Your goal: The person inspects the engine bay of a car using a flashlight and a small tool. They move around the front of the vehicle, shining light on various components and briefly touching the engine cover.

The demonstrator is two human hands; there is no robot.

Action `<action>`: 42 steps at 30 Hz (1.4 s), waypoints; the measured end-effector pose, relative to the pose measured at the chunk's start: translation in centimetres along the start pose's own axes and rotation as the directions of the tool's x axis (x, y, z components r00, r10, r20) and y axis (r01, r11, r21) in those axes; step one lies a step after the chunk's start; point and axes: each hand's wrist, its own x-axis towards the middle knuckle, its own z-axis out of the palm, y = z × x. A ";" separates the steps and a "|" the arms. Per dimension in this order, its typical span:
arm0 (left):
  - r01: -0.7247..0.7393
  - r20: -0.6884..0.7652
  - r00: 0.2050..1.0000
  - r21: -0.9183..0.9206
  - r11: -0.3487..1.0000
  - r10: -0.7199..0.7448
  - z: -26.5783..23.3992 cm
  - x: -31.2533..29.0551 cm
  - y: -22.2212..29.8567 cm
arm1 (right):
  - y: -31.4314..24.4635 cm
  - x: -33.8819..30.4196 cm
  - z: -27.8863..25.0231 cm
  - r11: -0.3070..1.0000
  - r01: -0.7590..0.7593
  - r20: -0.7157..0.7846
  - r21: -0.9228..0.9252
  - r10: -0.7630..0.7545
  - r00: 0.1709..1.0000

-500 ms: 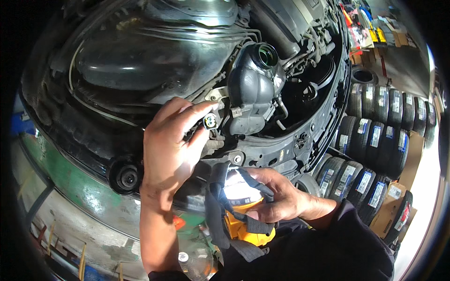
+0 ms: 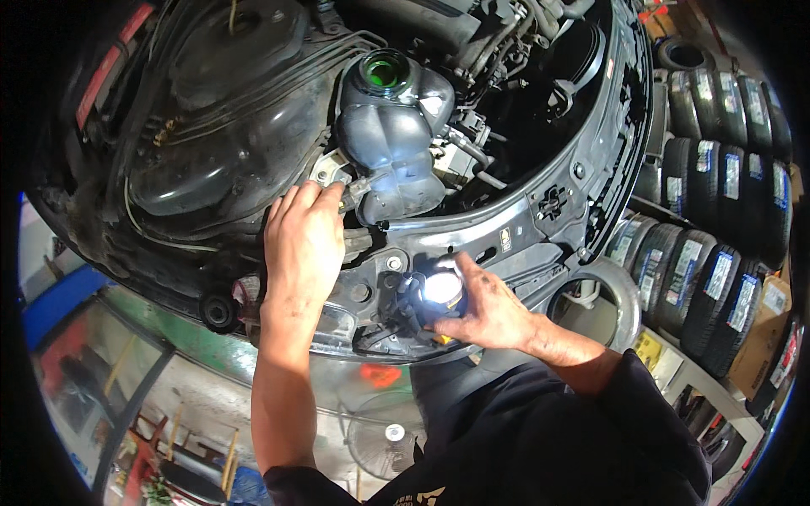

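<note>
My left hand [image 2: 305, 240] is closed, back of the hand up, beside the lower left of a black coolant tank [image 2: 392, 139]. Its fingers grip an electrical connector [image 2: 343, 204], mostly hidden under them, by a fitting [image 2: 364, 183] on the tank's side. The tank's neck [image 2: 384, 73] has no cap and looks green inside. In my right hand [image 2: 491, 304] is a lit headlamp [image 2: 442, 287] with a yellow body and black straps, held over the front crossmember [image 2: 498, 244]. Its glare washes out the lens.
Hoses [image 2: 489, 174] and a dark gap lie right of the tank. A black plastic cover [image 2: 224, 156] fills the bay's left side. Stacked tyres [image 2: 688, 261] stand to the right. Below the car's front are a fan [image 2: 390, 434] and a green floor strip [image 2: 232, 354].
The connector's socket end, facing up before, is now turned out of sight, close to the tank's side. The headlamp has moved from before my body to over the crossmember. My view has shifted.
</note>
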 end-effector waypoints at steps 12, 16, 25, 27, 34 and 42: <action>0.060 0.062 0.996 0.109 0.992 -0.067 0.9 1.3 0.1 | 7.6 2.5 1.4 0.904 0.409 -0.302 -0.124 -0.427 0.853; 0.189 0.097 0.976 0.055 0.981 -0.193 0.9 1.6 -0.1 | 9.3 3.7 2.2 0.787 0.565 -0.371 -0.250 -0.617 0.694; 0.259 0.141 0.952 0.114 0.959 -0.273 0.7 2.0 0.8 | 11.3 5.4 3.2 0.592 0.727 -0.482 -0.347 -0.778 0.403; 0.239 0.163 0.956 0.050 0.970 -0.244 0.4 2.4 1.0 | 11.2 5.4 3.1 0.541 0.711 -0.516 -0.449 -0.807 0.287; 0.131 0.133 0.984 -0.111 0.985 -0.116 0.6 3.2 1.3 | 11.3 5.2 3.4 0.557 0.660 -0.499 -0.505 -0.812 0.303; -0.276 0.115 0.959 0.167 0.947 0.259 0.8 2.7 -0.7 | 10.5 5.4 1.8 0.651 0.675 -0.283 -0.347 -0.759 0.587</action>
